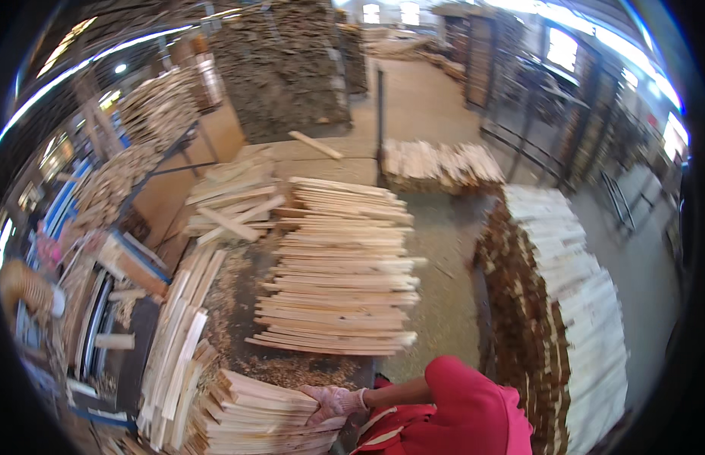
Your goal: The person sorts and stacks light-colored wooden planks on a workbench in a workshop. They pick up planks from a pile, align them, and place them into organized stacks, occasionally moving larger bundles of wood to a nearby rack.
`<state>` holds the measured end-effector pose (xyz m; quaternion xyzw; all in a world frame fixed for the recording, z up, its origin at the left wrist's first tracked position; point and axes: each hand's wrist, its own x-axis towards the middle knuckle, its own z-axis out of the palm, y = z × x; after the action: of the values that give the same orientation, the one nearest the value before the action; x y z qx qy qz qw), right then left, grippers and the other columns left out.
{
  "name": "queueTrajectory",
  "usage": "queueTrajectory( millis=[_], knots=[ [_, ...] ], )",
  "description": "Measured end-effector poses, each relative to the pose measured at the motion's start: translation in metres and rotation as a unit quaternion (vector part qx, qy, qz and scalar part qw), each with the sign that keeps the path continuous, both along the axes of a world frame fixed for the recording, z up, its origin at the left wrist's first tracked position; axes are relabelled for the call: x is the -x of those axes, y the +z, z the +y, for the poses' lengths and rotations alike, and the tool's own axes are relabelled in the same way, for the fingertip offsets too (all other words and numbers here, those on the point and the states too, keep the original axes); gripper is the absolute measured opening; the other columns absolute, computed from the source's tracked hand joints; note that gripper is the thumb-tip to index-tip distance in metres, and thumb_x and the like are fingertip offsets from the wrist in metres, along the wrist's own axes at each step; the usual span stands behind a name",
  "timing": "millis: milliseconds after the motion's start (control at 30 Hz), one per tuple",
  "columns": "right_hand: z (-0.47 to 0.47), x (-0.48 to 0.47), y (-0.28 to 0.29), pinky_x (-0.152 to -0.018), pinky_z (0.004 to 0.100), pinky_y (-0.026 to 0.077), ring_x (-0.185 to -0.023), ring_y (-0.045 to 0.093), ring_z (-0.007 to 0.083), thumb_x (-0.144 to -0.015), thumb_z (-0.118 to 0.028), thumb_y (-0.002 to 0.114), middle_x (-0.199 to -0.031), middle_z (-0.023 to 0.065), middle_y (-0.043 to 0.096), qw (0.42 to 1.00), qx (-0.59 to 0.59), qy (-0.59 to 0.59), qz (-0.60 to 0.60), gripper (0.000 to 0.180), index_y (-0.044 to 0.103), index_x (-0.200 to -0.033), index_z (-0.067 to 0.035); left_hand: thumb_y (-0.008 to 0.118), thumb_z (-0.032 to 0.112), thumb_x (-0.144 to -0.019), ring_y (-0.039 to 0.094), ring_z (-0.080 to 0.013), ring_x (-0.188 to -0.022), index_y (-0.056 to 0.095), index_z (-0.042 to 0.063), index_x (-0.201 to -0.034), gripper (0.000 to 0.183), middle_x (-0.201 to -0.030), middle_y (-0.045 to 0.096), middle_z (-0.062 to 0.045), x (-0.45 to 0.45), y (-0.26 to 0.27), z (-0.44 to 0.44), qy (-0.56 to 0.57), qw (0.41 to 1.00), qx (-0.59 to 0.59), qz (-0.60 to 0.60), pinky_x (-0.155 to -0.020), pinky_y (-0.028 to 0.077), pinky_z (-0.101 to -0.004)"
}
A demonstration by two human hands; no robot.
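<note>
My right hand (pixel 332 401), in a light knitted glove, grips the right ends of several thin wooden strips (pixel 261 406) in a stack at the bottom of the view. The fingers lie over the far side and the thumb is nearer me. A red sleeve (pixel 472 387) covers the upper arm. My left hand is out of view. Just beyond, a wide row of sawn wooden strips (pixel 341 284) lies side by side on a dark surface. More long strips (pixel 179 341) lie lengthwise left of the held stack.
Wood shavings (pixel 295 369) lie between the stacks. A long stack of pale strips (pixel 580 318) runs along the right. A machine (pixel 119 341) with a ribbed hose (pixel 25 287) stands left. Loose boards (pixel 238 199) lie ahead, beyond them a tall wood stack (pixel 284 74) and a metal post (pixel 380 125).
</note>
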<state>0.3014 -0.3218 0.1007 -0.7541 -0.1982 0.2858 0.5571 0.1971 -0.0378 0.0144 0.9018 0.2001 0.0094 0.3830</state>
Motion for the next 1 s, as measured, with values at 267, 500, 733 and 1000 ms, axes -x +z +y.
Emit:
queueTrajectory(
  millis=[267,500,733,1000],
  knots=[
    [-0.039,0.031,-0.002,-0.092,0.038,0.051,-0.115,0.064,0.0316,-0.07,-0.037,0.087,-0.122,0.0203,0.066,0.997,-0.043,0.007,0.071,0.097,0.039,-0.146,-0.002,0.056,0.007,-0.091,0.062,-0.0269,-0.089,0.061,0.01,-0.129,0.038,-0.107,0.066,-0.015,0.002,-0.001,-0.058,-0.059,0.996,0.049,0.04,-0.078,0.054,-0.0413],
    [-0.127,0.067,0.012,-0.087,0.0392,0.052,-0.107,0.067,0.033,-0.071,-0.039,0.084,-0.112,0.0188,0.068,0.998,-0.035,-0.057,0.021,0.087,0.045,-0.141,-0.006,0.058,0.005,-0.09,0.062,-0.0271,-0.093,0.061,0.01,-0.128,0.039,-0.111,0.065,-0.015,0.008,0.009,-0.126,-0.066,0.99,0.094,0.08,-0.079,0.055,-0.0418],
    [-0.295,0.105,0.059,-0.091,0.0381,0.051,-0.11,0.066,0.0308,-0.068,-0.047,0.086,-0.117,0.0183,0.068,0.966,0.052,-0.25,-0.03,0.084,0.053,-0.136,-0.01,0.06,0.003,-0.088,0.062,-0.0272,-0.097,0.06,0.011,-0.127,0.04,-0.115,0.064,-0.015,0.002,0.036,-0.223,-0.061,0.975,0.191,0.092,-0.08,0.056,-0.0423],
    [-0.485,0.154,0.064,-0.093,0.0338,0.052,-0.109,0.061,0.0171,-0.061,-0.026,0.096,-0.116,0.0094,0.067,0.876,-0.03,-0.481,-0.015,0.087,0.051,-0.134,-0.012,0.062,0.001,-0.087,0.062,-0.0273,-0.102,0.059,0.011,-0.126,0.041,-0.12,0.063,-0.015,-0.082,0.07,-0.359,-0.216,0.868,0.446,0.039,-0.081,0.057,-0.0428]
  ],
)
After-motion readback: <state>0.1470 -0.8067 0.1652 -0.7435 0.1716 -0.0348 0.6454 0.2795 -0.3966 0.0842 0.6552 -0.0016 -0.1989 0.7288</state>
